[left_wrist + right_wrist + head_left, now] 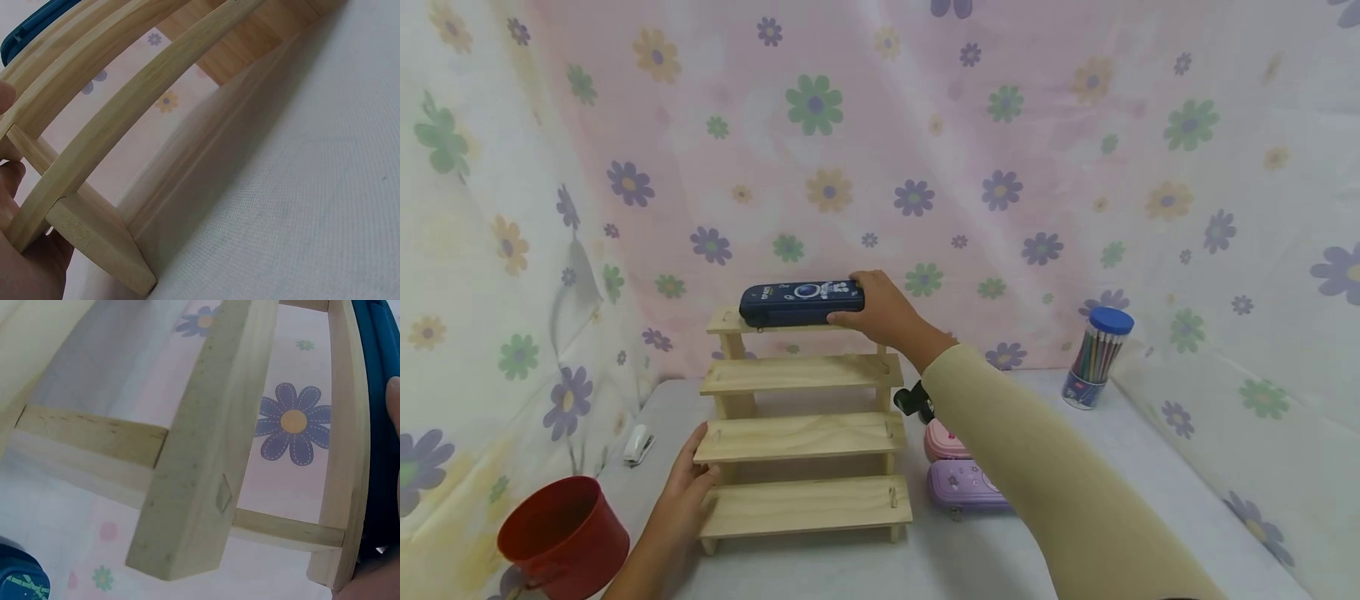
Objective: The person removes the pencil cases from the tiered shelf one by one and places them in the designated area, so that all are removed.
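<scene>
A four-step wooden rack (805, 437) stands on the white-covered table. On its top step lies a navy pencil case (801, 304) with a space print, its long side along the step. My right hand (883, 312) grips the case by its right end, thumb in front and fingers over the back. In the right wrist view the case (378, 425) runs along the top board, with part of the hand at the right edge. My left hand (685, 483) holds the rack's left side by the second-lowest step; the left wrist view shows the hand (28, 269) around the board's end.
A red pot (565, 533) stands at front left, with a white stapler (638, 444) behind it. Right of the rack lie a purple case (966, 486), a pink case (942, 442) and a dark object (912, 400), partly behind my sleeve. A blue-lidded pencil tub (1097, 358) stands back right.
</scene>
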A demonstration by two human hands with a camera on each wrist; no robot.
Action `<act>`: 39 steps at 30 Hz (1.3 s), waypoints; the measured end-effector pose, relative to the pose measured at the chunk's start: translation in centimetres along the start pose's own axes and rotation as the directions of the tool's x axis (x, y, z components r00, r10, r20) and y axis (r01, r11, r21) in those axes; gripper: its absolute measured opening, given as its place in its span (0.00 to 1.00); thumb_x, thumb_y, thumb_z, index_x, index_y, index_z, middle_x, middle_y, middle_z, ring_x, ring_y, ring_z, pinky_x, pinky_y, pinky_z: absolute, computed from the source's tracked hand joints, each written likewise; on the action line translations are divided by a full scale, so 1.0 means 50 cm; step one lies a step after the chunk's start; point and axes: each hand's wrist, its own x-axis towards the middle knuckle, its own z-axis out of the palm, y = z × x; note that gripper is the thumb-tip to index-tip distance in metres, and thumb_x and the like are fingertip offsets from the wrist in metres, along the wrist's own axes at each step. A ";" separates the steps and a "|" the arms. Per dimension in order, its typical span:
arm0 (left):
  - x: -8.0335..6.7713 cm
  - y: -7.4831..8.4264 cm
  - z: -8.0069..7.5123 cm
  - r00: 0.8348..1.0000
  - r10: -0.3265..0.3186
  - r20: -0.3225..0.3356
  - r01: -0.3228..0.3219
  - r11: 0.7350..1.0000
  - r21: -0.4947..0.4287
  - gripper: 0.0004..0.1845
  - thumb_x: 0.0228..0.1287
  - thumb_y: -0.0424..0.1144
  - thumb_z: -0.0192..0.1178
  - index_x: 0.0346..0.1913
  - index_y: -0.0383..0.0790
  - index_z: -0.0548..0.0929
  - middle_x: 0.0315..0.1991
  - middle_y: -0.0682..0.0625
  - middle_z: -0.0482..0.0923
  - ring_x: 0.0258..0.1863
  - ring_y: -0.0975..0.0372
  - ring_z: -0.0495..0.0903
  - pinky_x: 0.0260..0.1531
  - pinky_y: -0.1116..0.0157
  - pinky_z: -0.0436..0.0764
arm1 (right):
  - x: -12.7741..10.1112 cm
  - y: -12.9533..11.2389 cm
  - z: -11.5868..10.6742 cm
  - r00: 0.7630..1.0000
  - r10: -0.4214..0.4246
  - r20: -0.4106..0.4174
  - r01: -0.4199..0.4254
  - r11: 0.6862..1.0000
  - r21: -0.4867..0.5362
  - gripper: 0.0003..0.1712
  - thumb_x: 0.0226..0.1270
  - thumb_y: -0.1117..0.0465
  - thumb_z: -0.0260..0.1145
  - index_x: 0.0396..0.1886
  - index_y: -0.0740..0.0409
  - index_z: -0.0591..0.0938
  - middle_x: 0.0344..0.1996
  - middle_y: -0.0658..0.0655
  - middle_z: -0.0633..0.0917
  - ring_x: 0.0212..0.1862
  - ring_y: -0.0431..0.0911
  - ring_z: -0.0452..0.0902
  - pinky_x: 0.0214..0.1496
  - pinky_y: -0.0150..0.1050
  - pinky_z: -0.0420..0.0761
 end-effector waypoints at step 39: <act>0.003 -0.004 0.002 1.000 -0.002 -0.012 0.002 1.000 -0.005 0.41 0.83 0.31 0.42 0.86 0.51 0.33 0.85 0.35 0.34 0.82 0.38 0.42 0.76 0.31 0.44 | -0.163 0.058 -0.007 0.979 -0.078 -0.188 0.102 0.987 0.121 0.51 0.55 0.41 0.83 0.75 0.49 0.71 0.70 0.54 0.73 0.67 0.51 0.70 0.70 0.55 0.75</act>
